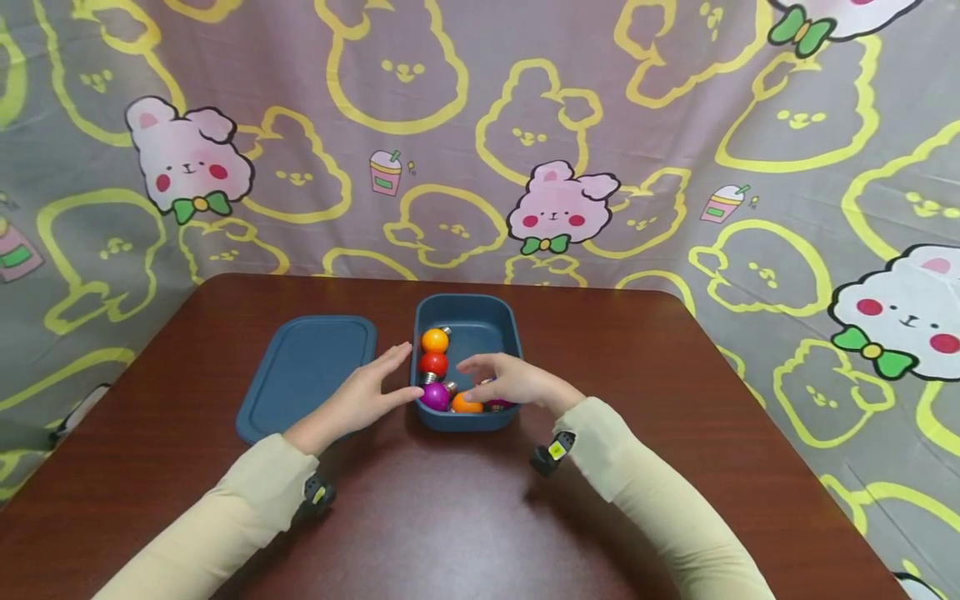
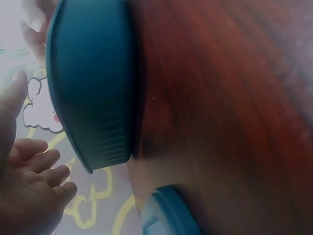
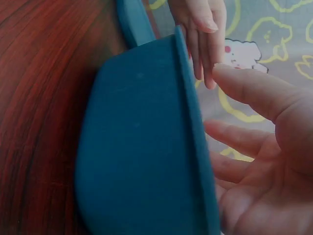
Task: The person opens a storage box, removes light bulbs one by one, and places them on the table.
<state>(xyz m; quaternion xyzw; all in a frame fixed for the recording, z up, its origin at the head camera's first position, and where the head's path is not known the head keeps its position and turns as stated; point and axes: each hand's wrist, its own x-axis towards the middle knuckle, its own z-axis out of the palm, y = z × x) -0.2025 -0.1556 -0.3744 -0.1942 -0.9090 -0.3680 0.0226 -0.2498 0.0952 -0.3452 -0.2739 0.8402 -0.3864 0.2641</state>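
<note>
A dark blue box [image 1: 465, 422] holds several small coloured light bulbs with metal screw bases. Along its left side lie an orange bulb [image 1: 434, 341], a red bulb [image 1: 432, 364] and a purple bulb [image 1: 434, 397]. Another orange bulb [image 1: 467, 404] is at the front, beside a magenta bulb [image 1: 500, 406] partly hidden by my right hand [image 1: 521, 381]. That hand hovers over the box with bent, spread fingers; nothing shows between them in the right wrist view. My left hand [image 1: 367, 393] is at the box's left edge, fingers extended, thumb near the purple bulb; contact cannot be told.
A flat blue lid [image 1: 309, 375] lies left of the box on the brown wooden table [image 1: 457, 517]. Behind the table hangs a patterned cloth [image 1: 450, 158] with cartoon rabbits. Dark wrist cameras [image 1: 552, 452] sit at the sleeve cuffs.
</note>
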